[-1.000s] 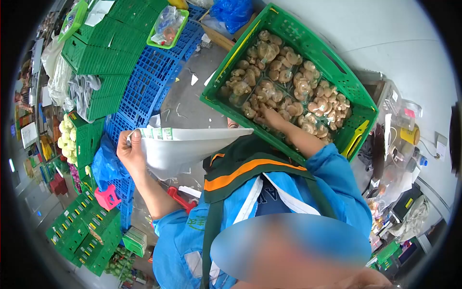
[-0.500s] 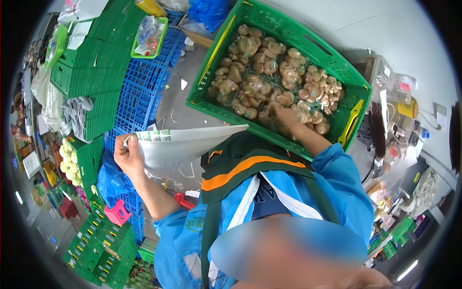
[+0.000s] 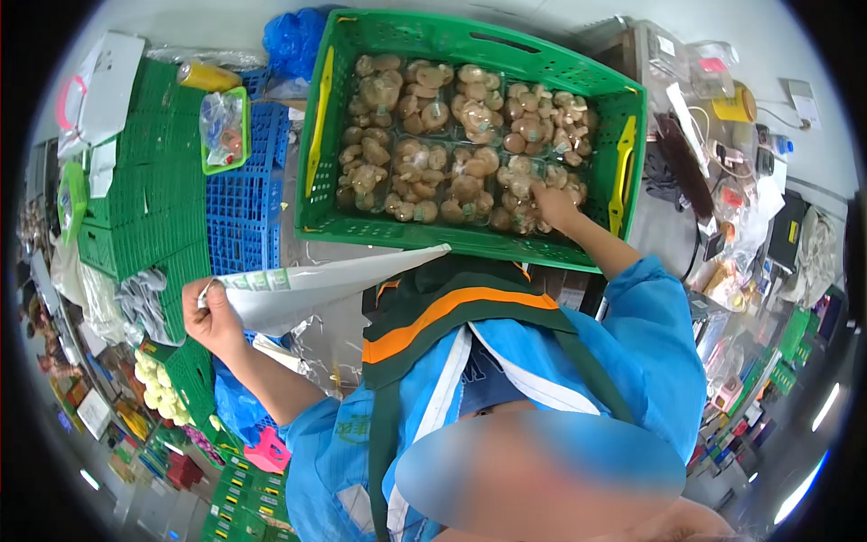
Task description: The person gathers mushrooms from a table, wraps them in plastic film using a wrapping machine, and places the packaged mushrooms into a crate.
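Note:
My left hand (image 3: 212, 316) is closed on the end of a white label sheet (image 3: 316, 287), which stretches rightward in front of my apron. Green-and-white printed stickers (image 3: 257, 281) run along its upper edge near my fingers. My right hand (image 3: 558, 208) reaches into the green crate (image 3: 461, 242), its fingers extended against a clear-wrapped mushroom pack (image 3: 522, 176) at the lower right. No held object shows in it. Several other mushroom packs (image 3: 417, 172) sit in rows inside the crate, with small labels on some of them.
Stacked green crates (image 3: 149, 154) and blue plastic crates (image 3: 244, 172) stand on the left. A small light-green basket (image 3: 225, 131) holds bagged items. On the right, a cluttered surface carries a yellow tape roll (image 3: 733, 104) and cables. A pink stool (image 3: 267, 450) is at lower left.
The view has turned, so the crate appears more level and further left. My right hand has shifted to the right over the packs. My left hand still holds the label sheet.

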The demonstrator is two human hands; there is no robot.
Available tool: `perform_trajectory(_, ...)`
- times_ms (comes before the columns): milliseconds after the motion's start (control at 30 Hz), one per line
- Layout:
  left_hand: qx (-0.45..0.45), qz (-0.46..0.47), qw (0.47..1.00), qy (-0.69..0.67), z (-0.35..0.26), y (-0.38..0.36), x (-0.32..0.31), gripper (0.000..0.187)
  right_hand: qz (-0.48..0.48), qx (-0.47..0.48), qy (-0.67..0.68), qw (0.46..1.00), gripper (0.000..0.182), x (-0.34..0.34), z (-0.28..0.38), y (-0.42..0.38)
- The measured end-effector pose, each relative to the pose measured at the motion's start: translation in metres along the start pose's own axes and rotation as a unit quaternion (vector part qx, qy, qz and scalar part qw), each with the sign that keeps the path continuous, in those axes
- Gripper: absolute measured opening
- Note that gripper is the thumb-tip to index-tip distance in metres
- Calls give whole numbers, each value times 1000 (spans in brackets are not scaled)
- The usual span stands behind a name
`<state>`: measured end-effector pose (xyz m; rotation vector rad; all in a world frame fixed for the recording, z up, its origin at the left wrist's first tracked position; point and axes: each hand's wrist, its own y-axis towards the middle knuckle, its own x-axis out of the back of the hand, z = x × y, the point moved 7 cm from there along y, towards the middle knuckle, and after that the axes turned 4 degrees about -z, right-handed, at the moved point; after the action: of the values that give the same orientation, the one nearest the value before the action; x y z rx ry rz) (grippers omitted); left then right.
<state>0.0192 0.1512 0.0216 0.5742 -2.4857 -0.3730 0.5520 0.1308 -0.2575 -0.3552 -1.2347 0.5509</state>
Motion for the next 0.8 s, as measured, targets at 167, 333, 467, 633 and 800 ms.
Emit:
perform_trajectory(167,-18,-18,997,-68,-15,20,-10,20,12,82,-40,996,18,-55,-55,-38)
perform_trajectory(333,-103,-96,985,-97,-82,65,-53,13,-140,137,-177,965,18,-29,-45,-50)
perform_trajectory(467,-221,-261,919,-194,-158,63,-111,18,-254,11,-213,943,22,9,-39,-57)
perform_trajectory(633,-229,-28,777,-585,-251,14,-269,24,-443,-146,274,841,23,109,-20,-144)
perform_trajectory(800,-398,181,695,-571,-366,-103,-379,16,-523,-238,421,702,12,53,34,-241)
